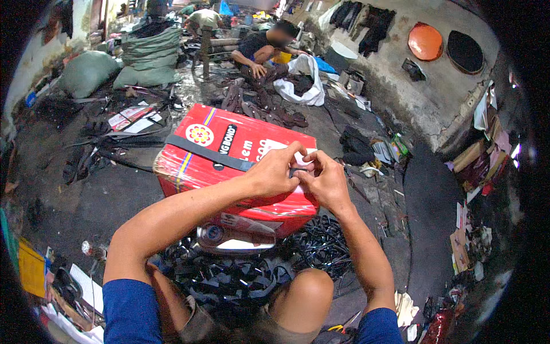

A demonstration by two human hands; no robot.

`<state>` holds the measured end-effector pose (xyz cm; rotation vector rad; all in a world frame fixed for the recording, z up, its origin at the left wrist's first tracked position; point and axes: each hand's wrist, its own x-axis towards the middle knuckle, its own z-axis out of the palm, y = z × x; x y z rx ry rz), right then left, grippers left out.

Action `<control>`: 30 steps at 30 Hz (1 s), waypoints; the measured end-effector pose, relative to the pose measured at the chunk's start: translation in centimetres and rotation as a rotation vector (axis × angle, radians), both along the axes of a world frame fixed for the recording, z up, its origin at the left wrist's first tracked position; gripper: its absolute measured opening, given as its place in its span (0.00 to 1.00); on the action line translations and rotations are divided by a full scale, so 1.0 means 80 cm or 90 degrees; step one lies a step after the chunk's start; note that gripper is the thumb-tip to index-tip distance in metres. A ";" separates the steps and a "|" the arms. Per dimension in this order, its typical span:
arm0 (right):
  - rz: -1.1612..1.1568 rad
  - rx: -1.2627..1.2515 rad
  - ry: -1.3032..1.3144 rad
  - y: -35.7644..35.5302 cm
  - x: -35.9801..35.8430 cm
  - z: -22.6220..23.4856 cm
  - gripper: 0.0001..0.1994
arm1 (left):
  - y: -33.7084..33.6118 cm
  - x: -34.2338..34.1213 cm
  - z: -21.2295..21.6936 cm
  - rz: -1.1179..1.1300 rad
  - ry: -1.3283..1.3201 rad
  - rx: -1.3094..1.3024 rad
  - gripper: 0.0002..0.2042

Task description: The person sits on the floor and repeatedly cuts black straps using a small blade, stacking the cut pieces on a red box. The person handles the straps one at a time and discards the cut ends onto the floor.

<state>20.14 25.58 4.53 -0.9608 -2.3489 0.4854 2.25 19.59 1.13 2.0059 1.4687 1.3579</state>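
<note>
A red carton (189, 123) wrapped in clear plastic stands before me, a flower emblem on its top. A flat black strap (206, 152) lies across the top, its right end near my left wrist. Over the carton's right end, my left hand (279, 172) and my right hand (325, 182) meet, fingers pinched together. Between the fingertips is a small dark strip (297, 170), with a whitish piece (302, 161) beside it. Its exact kind is too small to make out. A heap of black strips (229, 278) lies between my knees.
Tangled black cord (321, 246) and a pale container (235, 238) sit against the carton's near side. A person (258, 54) crouches beyond, by a white sack (306, 86); another person (204, 26) stands bent over. Green sacks (89, 73) are at far left. Scraps litter the floor.
</note>
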 end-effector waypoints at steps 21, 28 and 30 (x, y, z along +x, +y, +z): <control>0.109 0.170 -0.065 -0.004 0.031 0.014 0.09 | -0.005 0.006 -0.015 0.076 -0.049 0.014 0.10; 0.158 0.205 -0.086 -0.001 0.034 0.015 0.09 | -0.002 -0.003 -0.021 0.025 0.013 0.095 0.10; 0.167 0.195 -0.073 0.003 0.035 0.011 0.09 | -0.001 -0.008 -0.020 0.000 -0.027 0.036 0.10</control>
